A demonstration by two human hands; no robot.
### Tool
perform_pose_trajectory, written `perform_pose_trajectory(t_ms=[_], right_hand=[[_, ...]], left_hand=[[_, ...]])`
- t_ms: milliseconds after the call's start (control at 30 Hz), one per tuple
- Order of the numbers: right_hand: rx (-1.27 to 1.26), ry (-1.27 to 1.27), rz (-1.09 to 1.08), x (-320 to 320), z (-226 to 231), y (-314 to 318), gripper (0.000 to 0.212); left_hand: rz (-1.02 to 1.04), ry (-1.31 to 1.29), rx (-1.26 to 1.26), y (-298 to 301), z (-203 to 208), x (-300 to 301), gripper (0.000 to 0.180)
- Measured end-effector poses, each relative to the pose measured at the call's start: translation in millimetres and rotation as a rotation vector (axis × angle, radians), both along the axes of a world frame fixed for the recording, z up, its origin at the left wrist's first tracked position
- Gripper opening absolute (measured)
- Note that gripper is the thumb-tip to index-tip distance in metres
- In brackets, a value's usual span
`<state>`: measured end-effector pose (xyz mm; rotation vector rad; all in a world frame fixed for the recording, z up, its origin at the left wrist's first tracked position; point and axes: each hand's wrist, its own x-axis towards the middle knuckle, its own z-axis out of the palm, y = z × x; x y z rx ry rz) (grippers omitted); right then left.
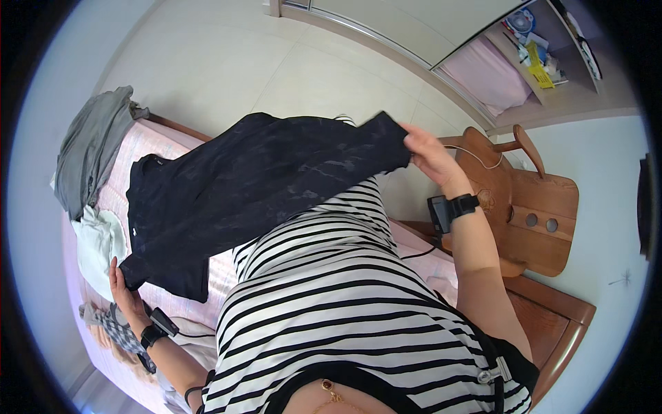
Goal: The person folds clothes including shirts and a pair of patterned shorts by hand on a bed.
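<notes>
A black garment (241, 186) with a faint mottled pattern is stretched slantwise in front of me; whether it is a top or trousers I cannot tell. My right hand (431, 155) is closed on its narrow end at the upper right. At the lower left, my left hand (127, 297) grips a corner of the same cloth, its fingers partly hidden behind the fabric. Between my hands the garment spans across my striped top and over the bed, with part of it hanging down near my left hand.
On the pink bed (127, 148) lie a grey garment (96, 148), a white cloth (96, 241) and a checked cloth (114, 328). A wooden chair (531, 190) stands to the right. Beyond the tiled floor (276, 58) is a cabinet with an open compartment (569, 69).
</notes>
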<state>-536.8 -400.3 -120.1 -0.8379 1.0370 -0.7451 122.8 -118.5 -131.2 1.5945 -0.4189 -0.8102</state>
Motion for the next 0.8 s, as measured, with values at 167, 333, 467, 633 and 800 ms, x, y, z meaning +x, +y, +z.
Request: perform_pose_trajectory(t_ms=[167,333,467,633,800], right_hand=[[0.038,0.360,0.234,-6.6,-54.3,-2.7,0.046],[-0.051,0.240,-0.009,7.8,-42.7,-12.6,0.036],[-0.048,0.273,0.082,7.8,-35.7,-30.0,0.030],[0.049,0.289,0.242,12.5,-26.1,-48.9,0.027],[-0.066,0.148,0.128,15.4,9.5,-76.0,0.027]], left_hand=[[-0.147,-0.090,0.157,-4.4,-30.2,21.0,0.032],[-0.278,-0.033,0.244,-3.0,-34.5,13.5,0.035],[-0.515,0.010,0.404,-1.0,-19.8,-4.9,0.041],[-0.374,0.063,0.440,-2.5,-7.4,9.6,0.024],[-0.323,0.041,0.338,-19.2,20.6,48.1,0.023]])
